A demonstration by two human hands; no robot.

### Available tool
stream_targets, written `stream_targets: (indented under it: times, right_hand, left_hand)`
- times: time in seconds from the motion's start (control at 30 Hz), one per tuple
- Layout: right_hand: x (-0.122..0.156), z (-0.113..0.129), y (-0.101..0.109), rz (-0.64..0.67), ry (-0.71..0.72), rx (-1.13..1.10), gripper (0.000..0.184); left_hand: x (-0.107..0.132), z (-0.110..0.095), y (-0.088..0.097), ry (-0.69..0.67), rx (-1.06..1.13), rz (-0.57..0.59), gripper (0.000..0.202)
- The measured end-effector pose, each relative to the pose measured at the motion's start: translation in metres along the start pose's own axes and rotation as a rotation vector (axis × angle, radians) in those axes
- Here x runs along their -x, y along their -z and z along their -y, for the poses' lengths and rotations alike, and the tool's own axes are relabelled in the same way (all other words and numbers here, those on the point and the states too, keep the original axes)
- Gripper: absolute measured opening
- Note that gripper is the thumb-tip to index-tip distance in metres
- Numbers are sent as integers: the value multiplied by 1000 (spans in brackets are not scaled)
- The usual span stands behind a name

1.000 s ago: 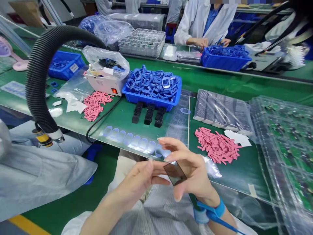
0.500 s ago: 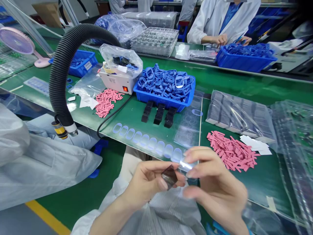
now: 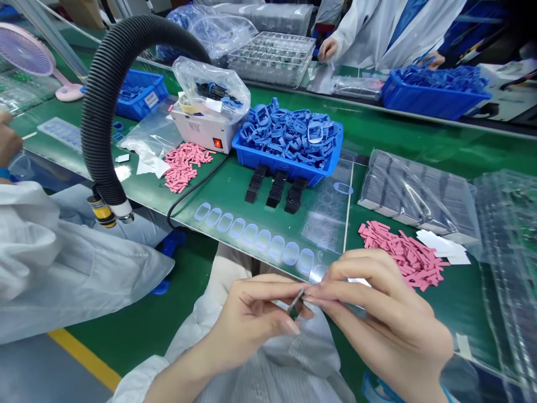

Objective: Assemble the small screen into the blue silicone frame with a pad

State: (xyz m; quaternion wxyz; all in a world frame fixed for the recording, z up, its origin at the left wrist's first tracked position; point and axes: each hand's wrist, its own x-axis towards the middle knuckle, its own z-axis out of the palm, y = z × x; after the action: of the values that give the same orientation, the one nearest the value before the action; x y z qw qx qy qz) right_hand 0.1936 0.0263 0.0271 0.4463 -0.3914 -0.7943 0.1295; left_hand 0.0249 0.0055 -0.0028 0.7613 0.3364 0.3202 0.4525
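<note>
Green bench [image 3: 222, 193], thin piece [image 3: 296, 303] between fingers [image 3: 268, 289]

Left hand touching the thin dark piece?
Touching. The head view shows the thin dark piece nearly edge-on, its upper end against the index finger of the left hand.

Have a green bench [image 3: 220, 193]. Carries blue bin [image 3: 271, 166] mid-back, three stacks of black pieces [image 3: 275, 190] just in front of it. Shows row of clear oval films [image 3: 250, 234] along near edge. Holds two pink-strip heaps: left heap [image 3: 187, 165] near white switch box [image 3: 197, 130], right heap [image 3: 398, 252] beside white slips [image 3: 444, 247]. Also bears film-wrapped grey stack [image 3: 419, 193], clear trays [image 3: 509, 252] far right.
</note>
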Motion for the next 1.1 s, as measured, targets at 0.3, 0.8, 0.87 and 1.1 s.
stream_targets:
  times: [0.3,0.8,0.87,1.1]
  right_hand:
    - [2,-3,-7,75,8,-69,21]
    - [8,-10,-18,124,-18,-156,18]
    - [9,-9,-19,130,-27,-150,18]
    - [20,5,-21,71,151,139,15]
  left_hand:
    - [7,2,8,-69,-94,3,29]
    - [10,-2,11,-114,-218,-54,33]
    - [10,-2,10,-117,-244,-54,31]
    - [6,8,7,-36,23,-245,32]
